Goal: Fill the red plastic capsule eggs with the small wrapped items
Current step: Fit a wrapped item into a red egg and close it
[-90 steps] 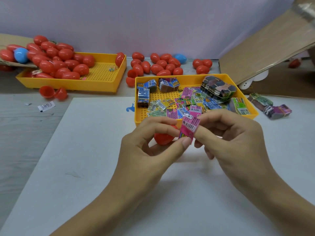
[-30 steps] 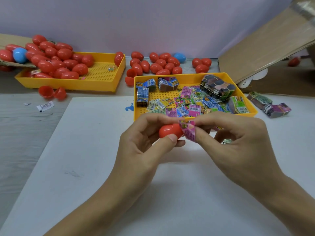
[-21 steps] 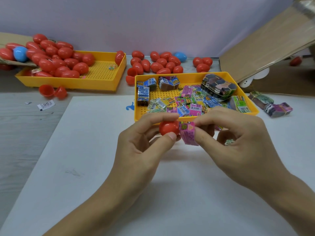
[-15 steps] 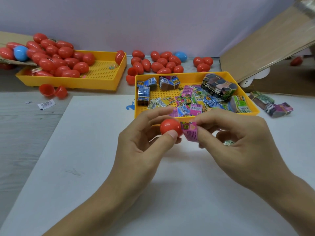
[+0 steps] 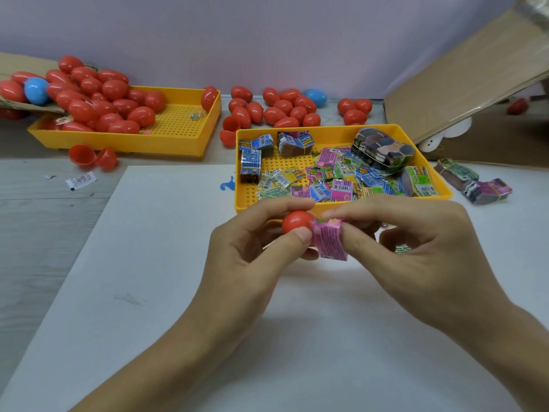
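Observation:
My left hand [image 5: 252,257] pinches a red capsule egg half [image 5: 295,223] between thumb and fingers, just in front of the near yellow tray [image 5: 326,208]. My right hand [image 5: 416,254] pinches a folded pink wrapped item [image 5: 328,240] and holds it against the egg half's right side. The tray holds several small wrapped items [image 5: 332,176] in pink, blue, green and yellow. Whether the pink item is inside the egg half cannot be seen.
A second yellow tray [image 5: 178,138] at the back left holds several red eggs [image 5: 98,99] and a blue one [image 5: 35,90]. More red eggs [image 5: 282,108] lie behind the near tray. Open egg halves [image 5: 89,157] lie left. Bundled packets [image 5: 475,182] and cardboard [image 5: 463,75] sit right.
The pink item came down from above the egg half and now sits folded against its right side. Both hands moved slightly toward the tray.

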`<state>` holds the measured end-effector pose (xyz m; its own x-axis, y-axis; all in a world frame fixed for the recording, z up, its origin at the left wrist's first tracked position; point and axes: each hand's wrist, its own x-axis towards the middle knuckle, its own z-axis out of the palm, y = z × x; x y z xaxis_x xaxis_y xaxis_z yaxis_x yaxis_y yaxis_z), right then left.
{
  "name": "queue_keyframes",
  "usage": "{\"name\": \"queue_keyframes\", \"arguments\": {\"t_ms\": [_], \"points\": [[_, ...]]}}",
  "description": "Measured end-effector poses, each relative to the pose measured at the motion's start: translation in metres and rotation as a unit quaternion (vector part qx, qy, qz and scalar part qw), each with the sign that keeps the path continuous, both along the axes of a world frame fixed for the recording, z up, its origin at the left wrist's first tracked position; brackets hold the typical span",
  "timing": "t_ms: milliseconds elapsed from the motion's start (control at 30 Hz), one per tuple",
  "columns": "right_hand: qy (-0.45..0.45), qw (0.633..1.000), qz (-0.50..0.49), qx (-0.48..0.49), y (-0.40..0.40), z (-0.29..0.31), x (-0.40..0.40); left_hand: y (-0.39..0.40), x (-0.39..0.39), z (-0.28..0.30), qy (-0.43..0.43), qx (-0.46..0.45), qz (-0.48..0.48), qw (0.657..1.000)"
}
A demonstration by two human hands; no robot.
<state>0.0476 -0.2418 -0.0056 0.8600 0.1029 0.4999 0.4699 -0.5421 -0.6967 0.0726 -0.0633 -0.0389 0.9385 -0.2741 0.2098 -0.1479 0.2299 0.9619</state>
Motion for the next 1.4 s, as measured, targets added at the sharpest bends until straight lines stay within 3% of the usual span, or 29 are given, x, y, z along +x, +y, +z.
{"name": "queue_keyframes", "arguments": {"t_ms": [567, 767, 900, 1133, 1400], "points": [[-0.056, 0.996, -0.001, -0.069, -0.005, -0.002, 0.001, -0.001, -0.002, 0.003, 0.017, -0.004, -0.003, 1.000], [0.005, 1.000, 0.014, -0.014, -0.003, 0.000, 0.001, 0.001, 0.001, 0.001, 0.028, -0.041, -0.008, 0.999], [0.034, 0.999, -0.019, 0.022, -0.003, 0.000, 0.000, 0.000, -0.001, 0.003, -0.018, -0.024, 0.021, 0.999], [0.007, 0.998, -0.054, -0.040, -0.003, 0.002, 0.000, -0.003, -0.007, 0.003, -0.135, 0.034, 0.052, 0.989], [0.051, 0.998, -0.019, -0.030, -0.005, 0.005, 0.000, -0.001, -0.010, 0.003, -0.218, 0.063, 0.081, 0.971]]}}
